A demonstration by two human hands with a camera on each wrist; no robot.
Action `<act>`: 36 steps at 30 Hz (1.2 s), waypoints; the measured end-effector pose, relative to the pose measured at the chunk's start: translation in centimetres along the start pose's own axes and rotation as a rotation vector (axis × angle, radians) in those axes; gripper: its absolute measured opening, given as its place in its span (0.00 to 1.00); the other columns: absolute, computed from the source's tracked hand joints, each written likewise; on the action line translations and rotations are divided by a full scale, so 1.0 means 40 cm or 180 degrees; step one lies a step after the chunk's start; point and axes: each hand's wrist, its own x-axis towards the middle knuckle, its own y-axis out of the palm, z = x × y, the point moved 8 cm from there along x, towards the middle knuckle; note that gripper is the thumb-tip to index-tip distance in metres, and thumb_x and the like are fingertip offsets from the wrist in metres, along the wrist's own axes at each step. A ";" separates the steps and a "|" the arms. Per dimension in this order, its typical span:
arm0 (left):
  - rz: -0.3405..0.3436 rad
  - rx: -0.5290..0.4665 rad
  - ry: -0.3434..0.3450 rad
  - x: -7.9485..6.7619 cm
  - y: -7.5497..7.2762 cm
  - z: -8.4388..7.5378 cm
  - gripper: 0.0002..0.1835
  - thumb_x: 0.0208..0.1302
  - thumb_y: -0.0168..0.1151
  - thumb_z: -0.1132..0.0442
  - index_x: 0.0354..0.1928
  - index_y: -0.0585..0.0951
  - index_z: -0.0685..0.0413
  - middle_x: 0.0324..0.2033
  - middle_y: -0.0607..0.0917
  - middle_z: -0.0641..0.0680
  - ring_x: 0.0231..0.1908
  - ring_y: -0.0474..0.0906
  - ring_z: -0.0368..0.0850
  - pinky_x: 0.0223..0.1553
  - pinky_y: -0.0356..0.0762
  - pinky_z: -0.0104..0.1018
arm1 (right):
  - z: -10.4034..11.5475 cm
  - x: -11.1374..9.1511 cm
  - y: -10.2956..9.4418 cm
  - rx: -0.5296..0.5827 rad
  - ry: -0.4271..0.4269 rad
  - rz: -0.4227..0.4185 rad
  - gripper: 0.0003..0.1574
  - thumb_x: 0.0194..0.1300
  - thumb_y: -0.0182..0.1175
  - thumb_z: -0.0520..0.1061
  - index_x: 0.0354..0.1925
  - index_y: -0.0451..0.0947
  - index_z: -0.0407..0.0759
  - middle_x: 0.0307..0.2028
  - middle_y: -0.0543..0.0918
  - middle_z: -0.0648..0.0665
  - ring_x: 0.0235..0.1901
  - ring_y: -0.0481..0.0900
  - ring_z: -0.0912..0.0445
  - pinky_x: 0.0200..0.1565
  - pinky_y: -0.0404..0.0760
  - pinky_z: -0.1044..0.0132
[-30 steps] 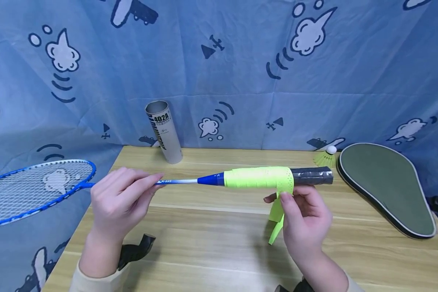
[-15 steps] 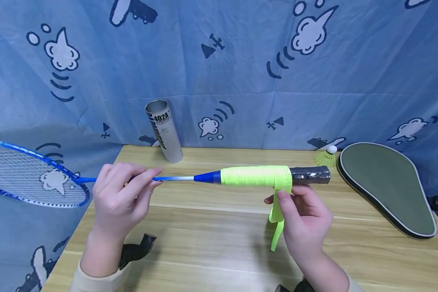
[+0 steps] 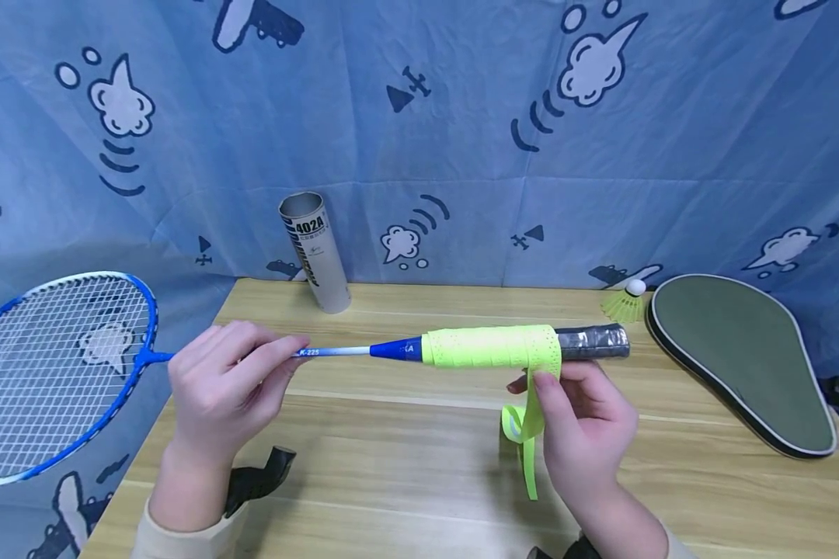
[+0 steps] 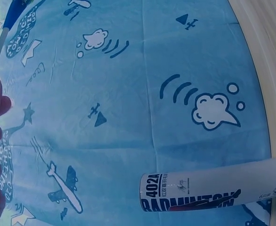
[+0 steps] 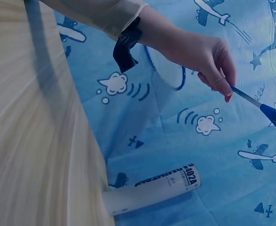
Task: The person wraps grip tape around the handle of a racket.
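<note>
A blue-and-white badminton racket [image 3: 396, 349] is held level above the table, its strung head [image 3: 63, 373] out to the left. My left hand [image 3: 227, 388] pinches the thin shaft; in the right wrist view the same left hand [image 5: 206, 56] shows thumb and fingertips on it. Neon yellow overgrip tape [image 3: 485, 347] is wrapped round the handle from the cone toward the butt. The dark end of the handle [image 3: 594, 341] is bare. My right hand [image 3: 590, 427] pinches the tape just below the handle, and its loose tail hangs down, curled, beside the thumb.
A shuttlecock tube [image 3: 316, 252] stands upright at the back left of the wooden table [image 3: 391, 466]. Toward the back right are a yellow shuttlecock [image 3: 625, 301] and a green paddle-shaped case [image 3: 737, 361]. A blue printed curtain [image 3: 461, 140] hangs behind.
The racket has turned about its shaft, so its strung head now shows broad face instead of narrow. The hanging tape has swung and curled. Both hands keep their holds.
</note>
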 end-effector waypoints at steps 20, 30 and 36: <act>0.0400 0.0108 -0.0099 -0.008 0.011 0.011 0.18 0.74 0.63 0.52 0.33 0.92 0.56 0.17 0.77 0.49 0.15 0.62 0.41 0.18 0.55 0.32 | -0.004 -0.003 -0.004 -0.0025 0.0045 -0.0063 0.04 0.64 0.58 0.20 0.36 0.75 0.13 0.37 0.88 0.39 0.27 0.88 0.55 0.30 0.85 0.70; 0.0344 0.0034 -0.0039 -0.007 0.002 0.009 0.18 0.74 0.64 0.54 0.29 0.91 0.58 0.17 0.80 0.51 0.14 0.65 0.43 0.15 0.62 0.33 | -0.006 0.004 -0.004 0.0030 0.0116 -0.0016 0.10 0.65 0.63 0.24 0.34 0.74 0.12 0.30 0.88 0.41 0.26 0.88 0.55 0.28 0.85 0.70; 0.0267 0.0053 -0.0017 -0.004 0.001 0.005 0.19 0.73 0.65 0.53 0.29 0.91 0.58 0.18 0.83 0.51 0.14 0.68 0.45 0.16 0.64 0.36 | -0.010 0.003 -0.006 -0.0024 0.0171 -0.0066 0.11 0.65 0.64 0.25 0.34 0.73 0.12 0.32 0.88 0.41 0.25 0.88 0.55 0.28 0.84 0.70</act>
